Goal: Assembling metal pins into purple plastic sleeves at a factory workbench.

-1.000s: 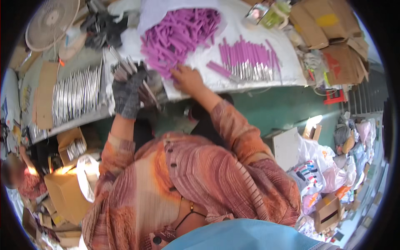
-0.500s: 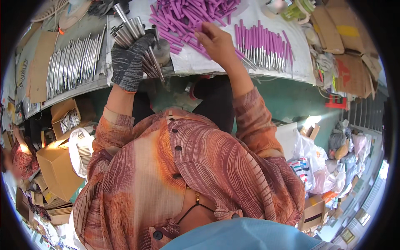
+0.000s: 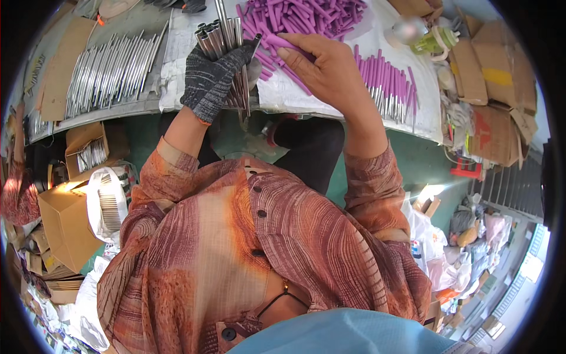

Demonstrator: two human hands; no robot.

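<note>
Metal tubes (image 3: 227, 53) in gloved left hand (image 3: 212, 76), right hand (image 3: 327, 68) probably gripping purple sleeve (image 3: 283, 44)

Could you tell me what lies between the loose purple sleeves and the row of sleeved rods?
In the head view, the bare right hand lies there on white sheeting.

Shiny metal, matt plastic, knit cloth

I see glossy steel tubes (image 3: 227, 41) in a rough grey knitted glove (image 3: 211, 76); smooth matt purple plastic sleeves (image 3: 306, 15) far right.

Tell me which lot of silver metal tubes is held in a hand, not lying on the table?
The bundle of metal tubes clutched upright in the gloved left hand. The other silver tubes lie flat in a row farther left, untouched.
</note>
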